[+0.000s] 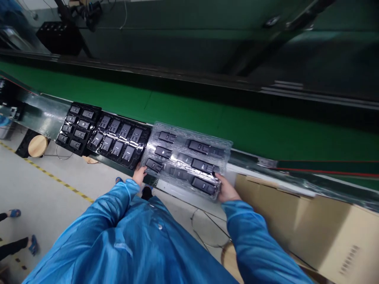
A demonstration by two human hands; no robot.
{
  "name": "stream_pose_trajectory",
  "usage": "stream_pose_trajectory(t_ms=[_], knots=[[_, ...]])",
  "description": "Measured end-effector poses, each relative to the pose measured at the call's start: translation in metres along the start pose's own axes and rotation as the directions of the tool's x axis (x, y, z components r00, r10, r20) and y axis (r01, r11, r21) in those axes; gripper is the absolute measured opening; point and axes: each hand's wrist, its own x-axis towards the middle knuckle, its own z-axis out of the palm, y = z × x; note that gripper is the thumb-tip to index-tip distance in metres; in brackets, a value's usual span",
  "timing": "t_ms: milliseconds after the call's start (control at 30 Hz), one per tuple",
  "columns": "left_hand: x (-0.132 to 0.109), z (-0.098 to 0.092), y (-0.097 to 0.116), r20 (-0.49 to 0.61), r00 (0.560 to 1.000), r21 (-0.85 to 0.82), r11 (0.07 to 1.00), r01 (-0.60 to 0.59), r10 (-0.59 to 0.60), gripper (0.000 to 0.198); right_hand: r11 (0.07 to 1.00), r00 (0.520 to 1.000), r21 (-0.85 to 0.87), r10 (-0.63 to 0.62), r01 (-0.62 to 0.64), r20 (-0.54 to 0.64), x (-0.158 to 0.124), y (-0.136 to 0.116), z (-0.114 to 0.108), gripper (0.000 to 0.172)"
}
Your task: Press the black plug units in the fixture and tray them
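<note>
A clear plastic tray [180, 185] carrying several dark rectangular devices [204, 165] lies across the bench's near edge in front of me. My left hand [139, 173] grips its near left corner, fingers closed on the rim. On the right side, my right hand [227, 188] is closed round the tray's edge, with the thumb on top beside a device. Just left of the clear tray is a black tray [95, 152] filled with several grey flat parts [117, 148]. Farther left sits another black tray [85, 150] with smaller grey parts in it.
A green conveyor belt [183, 106] runs behind the trays, below a dark overhead panel [207, 55]. An open cardboard box [275, 205] stands at the right. Round wooden stool tops [38, 146] show below the bench. Another person's feet [32, 244] are at lower left.
</note>
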Motion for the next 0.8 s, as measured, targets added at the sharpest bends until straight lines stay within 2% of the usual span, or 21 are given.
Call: stream_pose_trajectory(t_ms=[233,500,800], knots=[[-0.001,0.004,-0.001,0.037,0.999,0.035,0.999,0.021,-0.022,0.075,0.999,1.0,0.039,-0.001,0.001,-0.006,-0.013,0.017,-0.013,0.046],[-0.013,0.012,-0.002,0.093,0.994,0.088,0.995,0.051,-0.06,0.085,0.997,0.999,0.076,0.013,-0.01,-0.033,-0.034,0.027,-0.035,0.044],[-0.003,0.017,0.021,0.033,0.998,0.221,0.975,0.038,-0.047,0.063,0.994,0.998,0.108,-0.019,0.025,-0.057,-0.031,0.032,-0.024,0.044]])
